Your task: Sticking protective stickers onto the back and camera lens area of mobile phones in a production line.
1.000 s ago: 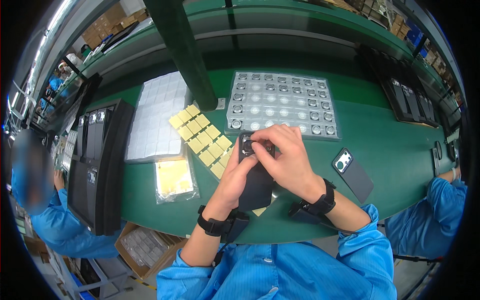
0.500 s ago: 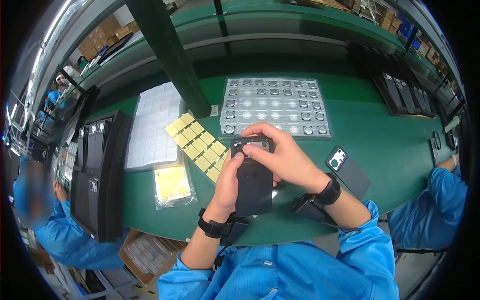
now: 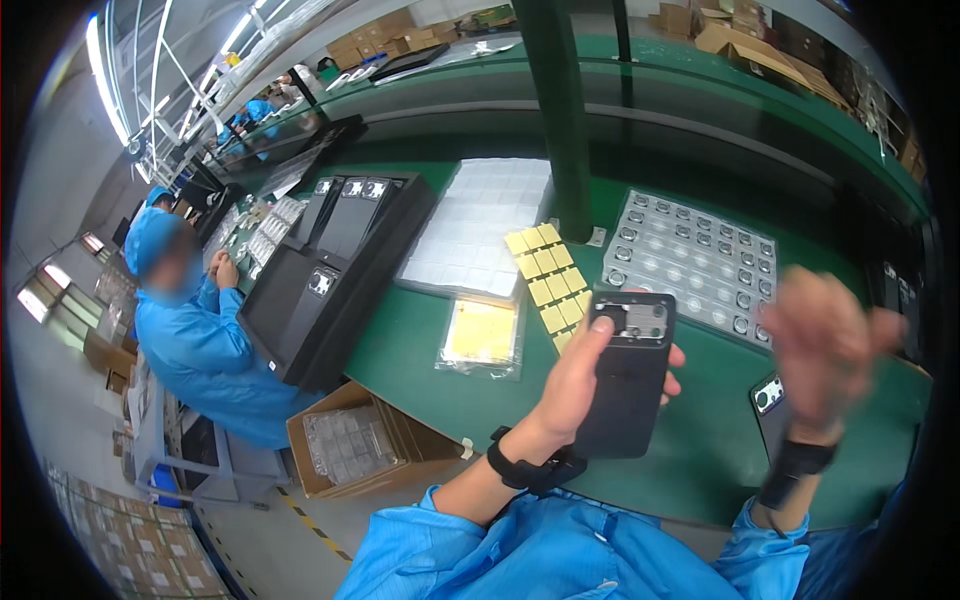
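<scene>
My left hand [image 3: 568,390] is closed around a black phone back cover [image 3: 622,405], its thumb lying by the camera cutout at the top and its fingertips showing past the right edge. My right hand [image 3: 825,345] is lifted off the cover to the right, smeared by motion, so its fingers cannot be read. Below it lies a second phone back cover [image 3: 770,415], partly hidden. Beyond the hands is a clear plastic tray [image 3: 690,262] with round ring-shaped parts in many pockets. A sheet of yellow square stickers [image 3: 550,285] runs up to the held cover.
A white pocketed tray [image 3: 480,225] and a bag of yellow sheets [image 3: 482,335] lie to the left. Beyond them stands a black tray [image 3: 395,235] with phone covers. A green post [image 3: 560,130] rises behind. A cardboard box [image 3: 315,440] sits below the edge; a co-worker [image 3: 200,335] works at left.
My right hand has let go of the phone cover and swung right. My left hand keeps hold of it. The view has turned left, so the table's things appear farther right.
</scene>
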